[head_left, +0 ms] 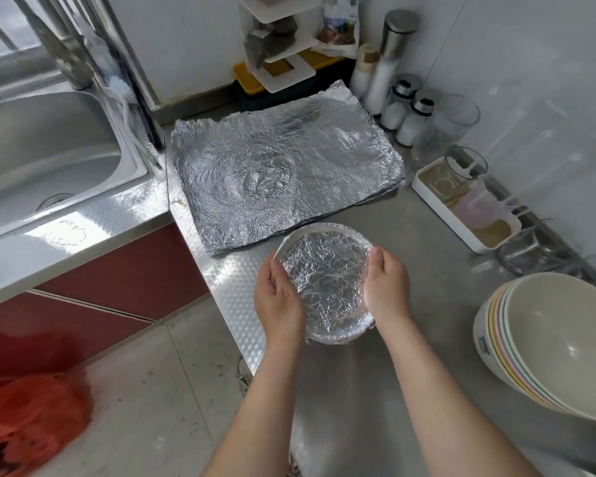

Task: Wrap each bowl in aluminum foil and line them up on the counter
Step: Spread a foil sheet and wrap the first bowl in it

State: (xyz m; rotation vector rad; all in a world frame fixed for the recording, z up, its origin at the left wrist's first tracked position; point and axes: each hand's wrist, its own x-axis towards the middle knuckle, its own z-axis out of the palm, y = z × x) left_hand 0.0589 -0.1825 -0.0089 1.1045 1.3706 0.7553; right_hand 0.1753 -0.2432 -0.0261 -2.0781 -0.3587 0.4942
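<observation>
Smoothing the foil tight under the rim looks to be the step in hand: the left hand (279,297) and right hand (386,287) clasp opposite sides of the foil-covered bowl (326,280), fingers curled on its edge, the bowl between them over the counter (427,242). Working both sets of fingers round evenly should spare the foil tears. Counted: one wrapped bowl; beyond the fingertips one pile of foil sheets (283,166), layers uncountable; right of the right fingers one stack of bare bowls (558,339), roughly five rims
</observation>
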